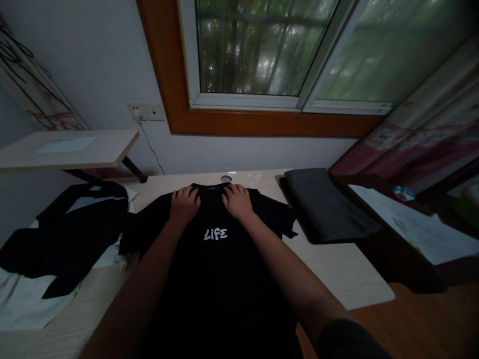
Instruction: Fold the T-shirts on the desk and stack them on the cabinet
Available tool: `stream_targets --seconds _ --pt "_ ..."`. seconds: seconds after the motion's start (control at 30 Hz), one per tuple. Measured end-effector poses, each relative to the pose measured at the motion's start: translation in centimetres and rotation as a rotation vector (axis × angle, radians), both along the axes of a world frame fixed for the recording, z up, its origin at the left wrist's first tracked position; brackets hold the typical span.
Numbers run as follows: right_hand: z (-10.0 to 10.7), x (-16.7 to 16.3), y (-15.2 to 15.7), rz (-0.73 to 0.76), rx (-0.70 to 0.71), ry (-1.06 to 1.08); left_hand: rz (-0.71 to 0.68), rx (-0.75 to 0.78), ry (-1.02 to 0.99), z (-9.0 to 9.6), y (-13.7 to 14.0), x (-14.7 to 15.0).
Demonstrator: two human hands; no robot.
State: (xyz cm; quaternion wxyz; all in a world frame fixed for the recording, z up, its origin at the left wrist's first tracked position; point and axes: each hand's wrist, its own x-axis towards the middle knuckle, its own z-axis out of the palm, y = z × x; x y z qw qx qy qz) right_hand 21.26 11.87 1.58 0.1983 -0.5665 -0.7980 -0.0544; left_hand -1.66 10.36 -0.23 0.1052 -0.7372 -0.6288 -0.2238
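A black T-shirt (220,279) with white lettering on its chest lies spread on the light wooden table (337,279), its collar towards the wall. My left hand (185,203) rests flat on the shirt beside the left of the collar, fingers pointing away from me. On the other side of the collar, my right hand (238,200) lies on the cloth in the same way. Both hands are open, palms down, and neither visibly grips the fabric. The shirt's lower part runs towards me between my forearms.
Black garments (82,234) lie over white cloth (22,304) at the left, touching the sleeve area. A raised shelf (67,162) stands behind them. Folded dark grey cloth (325,204) sits at the right, near a paper sheet (415,222). A window (269,55) is ahead.
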Motion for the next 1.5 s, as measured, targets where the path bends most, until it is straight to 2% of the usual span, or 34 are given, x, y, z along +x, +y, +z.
stream_targets --seconds 0.13,0.27,0.47,0.6,0.83,1.03,1.2,1.37,1.5 --pt "0.0 -0.1 -0.1 -0.016 -0.005 0.007 0.077 -0.136 0.033 0.9 -0.5 0.2" --pt "-0.3 0.0 0.0 -0.024 -0.044 0.017 0.096 -0.226 0.048 1.5 -0.7 0.3" --pt "-0.3 0.5 0.1 0.01 -0.081 0.02 0.078 -0.236 0.037 1.3 -0.5 -0.5" --pt "0.0 1.0 -0.3 0.068 -0.054 0.04 0.088 -0.269 0.048 1.1 -0.3 -1.3" --pt "1.7 4.0 -1.3 0.093 -0.057 0.083 0.119 -0.297 0.055 0.8 0.1 -2.8" --pt "3.2 9.8 -1.4 -0.118 -0.1 0.06 0.142 -0.331 0.029 0.8 0.5 -4.7" --pt "3.5 13.9 -2.2 -0.305 -0.187 -0.049 0.16 -0.333 0.039 0.9 0.7 -5.3" --pt "2.9 15.3 -3.2 -0.475 -0.282 -0.122 0.159 -0.338 0.036 0.9 0.7 -5.3" --pt "2.1 15.3 -2.8 -0.47 -0.338 -0.018 0.159 -0.335 0.048 1.1 0.6 -5.2"
